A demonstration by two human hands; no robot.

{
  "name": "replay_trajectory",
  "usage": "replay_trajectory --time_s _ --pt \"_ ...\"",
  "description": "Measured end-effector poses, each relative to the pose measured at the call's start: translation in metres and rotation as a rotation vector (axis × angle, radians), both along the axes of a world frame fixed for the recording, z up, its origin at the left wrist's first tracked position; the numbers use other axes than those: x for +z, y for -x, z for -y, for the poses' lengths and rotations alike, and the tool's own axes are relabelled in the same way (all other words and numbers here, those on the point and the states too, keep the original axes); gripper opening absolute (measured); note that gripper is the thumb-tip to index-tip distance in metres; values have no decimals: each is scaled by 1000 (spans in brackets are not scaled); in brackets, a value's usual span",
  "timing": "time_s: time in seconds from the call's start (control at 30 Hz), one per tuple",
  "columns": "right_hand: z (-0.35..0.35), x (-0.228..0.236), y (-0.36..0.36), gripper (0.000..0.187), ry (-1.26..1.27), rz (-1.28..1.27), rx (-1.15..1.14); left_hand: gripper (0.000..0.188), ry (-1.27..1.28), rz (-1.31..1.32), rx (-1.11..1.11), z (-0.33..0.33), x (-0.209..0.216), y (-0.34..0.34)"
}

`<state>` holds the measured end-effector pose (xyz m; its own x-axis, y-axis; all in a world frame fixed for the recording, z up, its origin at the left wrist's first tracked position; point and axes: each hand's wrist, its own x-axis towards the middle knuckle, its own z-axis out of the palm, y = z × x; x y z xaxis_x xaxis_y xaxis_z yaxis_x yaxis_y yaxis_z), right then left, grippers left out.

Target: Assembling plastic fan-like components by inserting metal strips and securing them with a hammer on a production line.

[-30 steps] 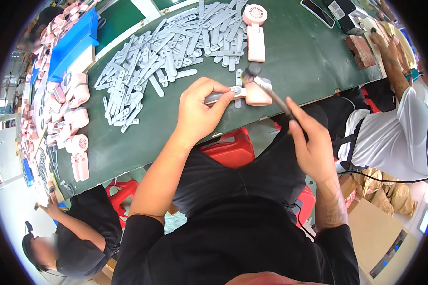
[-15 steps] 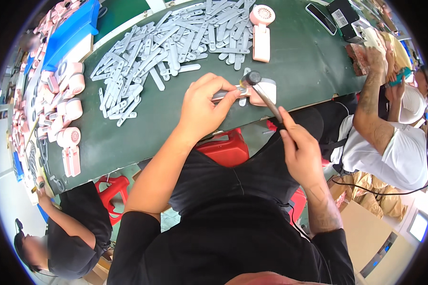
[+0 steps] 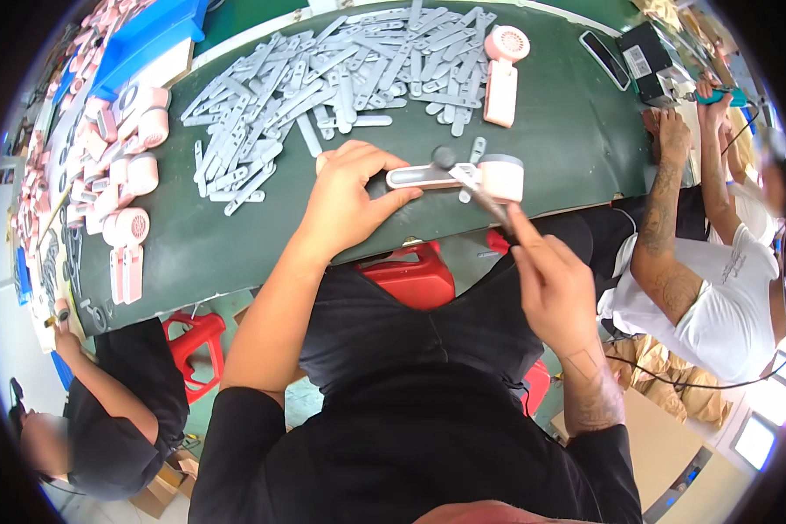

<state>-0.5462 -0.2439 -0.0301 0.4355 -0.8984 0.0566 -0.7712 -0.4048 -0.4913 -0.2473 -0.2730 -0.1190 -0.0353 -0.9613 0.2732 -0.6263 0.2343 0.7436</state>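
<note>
My left hand (image 3: pixel 345 199) grips the handle end of a pink handheld fan (image 3: pixel 503 181), which lies flat near the table's front edge with its head to the right. A grey strip runs along the fan's handle. In my right hand (image 3: pixel 552 284) is a small hammer (image 3: pixel 444 157). Its dark round head is over the fan's handle, touching or just above it; I cannot tell which. A loose grey strip (image 3: pixel 478 148) sticks out from behind the fan, partly covered by it.
A wide heap of grey strips (image 3: pixel 349 83) covers the back of the green table (image 3: pixel 568 131). Beside it lies another pink fan (image 3: pixel 500 92). A phone (image 3: pixel 604 59) and black box (image 3: pixel 646 61) are back right. More pink fans (image 3: pixel 129 179) line the left. Co-workers sit on both sides.
My left hand has slid left along the fan to its handle end, baring more of the handle. The hammer head still hovers at the handle. The whole view has shifted slightly.
</note>
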Motion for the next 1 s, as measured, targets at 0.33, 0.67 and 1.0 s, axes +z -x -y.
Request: replay_trajectory --time_s 0.33,0.67,1.0 --pt "1 -12 -18 56 13 51 126 36 -22 78 40 0 -2 1" --pt "10 2 -11 49 105 332 21 31 -1 -25 -26 -6 0 -1" --pt "8 -16 -5 46 42 315 67 28 74 -12 40 -14 4 -18"
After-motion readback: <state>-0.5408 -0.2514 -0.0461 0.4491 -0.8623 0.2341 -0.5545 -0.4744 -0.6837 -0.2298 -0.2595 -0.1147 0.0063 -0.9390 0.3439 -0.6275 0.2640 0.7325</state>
